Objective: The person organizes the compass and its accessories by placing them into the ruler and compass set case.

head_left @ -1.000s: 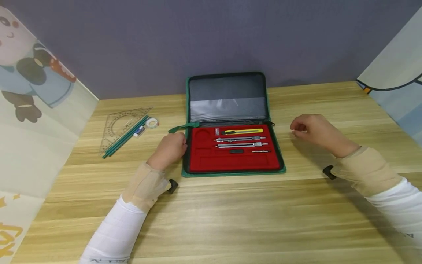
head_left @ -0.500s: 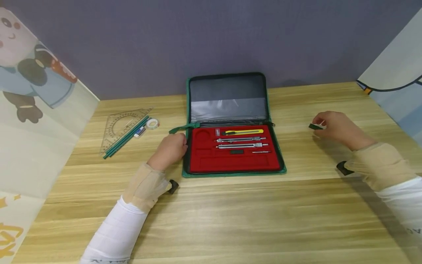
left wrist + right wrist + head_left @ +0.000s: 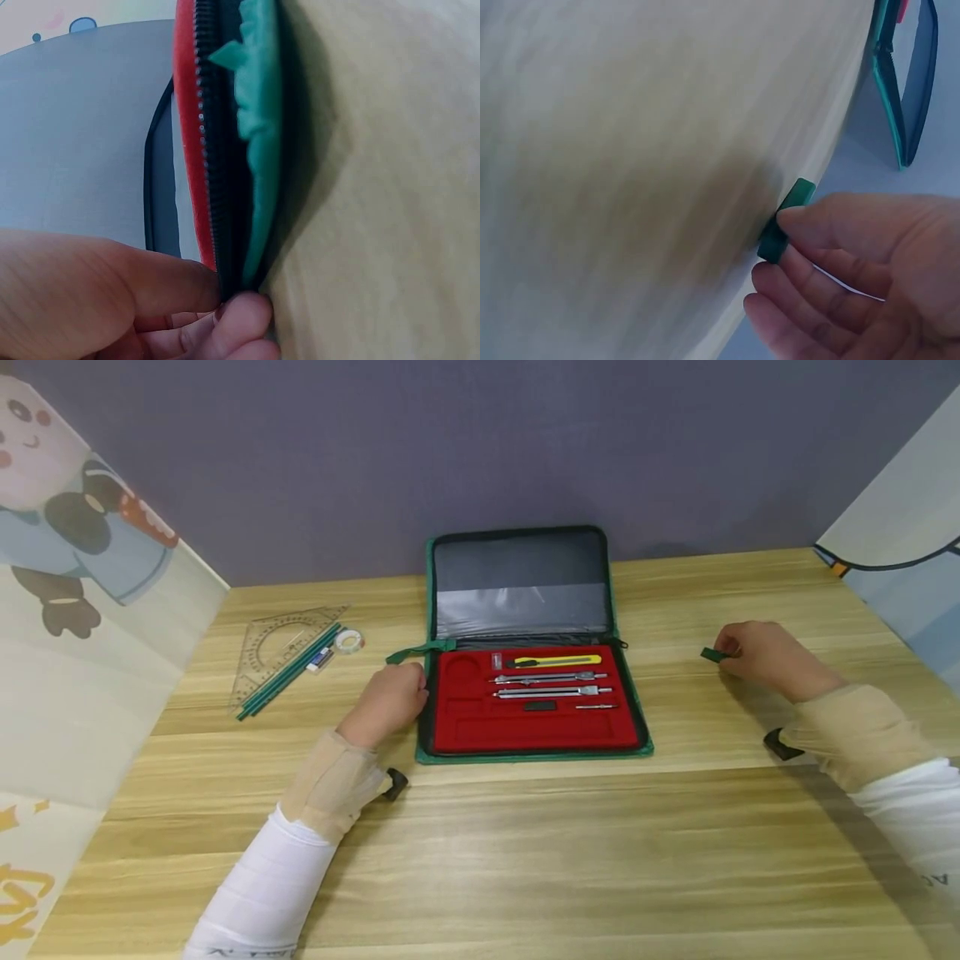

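Note:
A green zip case (image 3: 534, 758) lies open on the table, its red tray (image 3: 534, 727) facing up. My left hand (image 3: 384, 703) is at the case's left side; in the left wrist view its thumb and fingers pinch the zipper edge (image 3: 212, 142). In the tray lie a yellow utility knife (image 3: 562, 661), two silver compasses (image 3: 551, 692), a small clear box (image 3: 497, 661), a dark bar (image 3: 540, 706) and a thin metal piece (image 3: 596, 707). Right of the case, my right hand (image 3: 776, 660) pinches a small green rectangular block (image 3: 775, 243) between thumb and fingers.
On the left of the wooden table (image 3: 540, 860) are a clear set square (image 3: 258, 647), green pencils (image 3: 288, 672), a roll of tape (image 3: 349, 641) and an eraser (image 3: 320, 659). A grey panel (image 3: 510, 443) stands behind the table.
My right hand has moved right, away from the case, and the green block has come into view in its fingers, now turned slightly. My left hand stays at the case edge.

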Tool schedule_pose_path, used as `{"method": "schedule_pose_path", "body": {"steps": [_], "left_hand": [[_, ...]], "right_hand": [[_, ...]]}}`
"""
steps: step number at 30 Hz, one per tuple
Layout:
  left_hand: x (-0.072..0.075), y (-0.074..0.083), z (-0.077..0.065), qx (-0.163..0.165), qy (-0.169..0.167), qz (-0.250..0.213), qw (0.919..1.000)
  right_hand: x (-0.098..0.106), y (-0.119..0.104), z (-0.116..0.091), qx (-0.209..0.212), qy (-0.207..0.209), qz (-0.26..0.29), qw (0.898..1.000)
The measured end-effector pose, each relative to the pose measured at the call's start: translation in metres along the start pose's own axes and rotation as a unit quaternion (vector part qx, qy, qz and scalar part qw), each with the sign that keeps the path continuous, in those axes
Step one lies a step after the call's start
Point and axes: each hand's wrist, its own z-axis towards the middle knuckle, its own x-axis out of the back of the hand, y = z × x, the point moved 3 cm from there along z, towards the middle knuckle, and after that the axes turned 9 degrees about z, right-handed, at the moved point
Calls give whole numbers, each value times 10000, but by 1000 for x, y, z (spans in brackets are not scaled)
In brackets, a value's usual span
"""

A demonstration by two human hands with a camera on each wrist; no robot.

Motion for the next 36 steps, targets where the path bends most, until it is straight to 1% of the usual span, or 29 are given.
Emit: {"method": "schedule_pose_path", "body": {"steps": [5,9,15,20,27,36], "left_hand": [[1,1,0,13,-1,8,10000],[0,0,0,17,1,-4,10000],[-1,-1,1,30,-50,-29,10000],[0,-1,2,-5,-34,-31,10000],[0,0,3,66,-135,-71,9999],[0,-1,2,-17,-49,-19,10000]], "right_hand": [[0,-8,-2,168,78,2,9998],[-1,-19,-3,354,139,8,9993],[-4,-46,-2,793,168,144,9966],[-10,-71,-1,1174,200,90,9928],[-18,-98,0,1247,46,153,9921],[-28,-136,-1,1565,11,128,9876]]}}
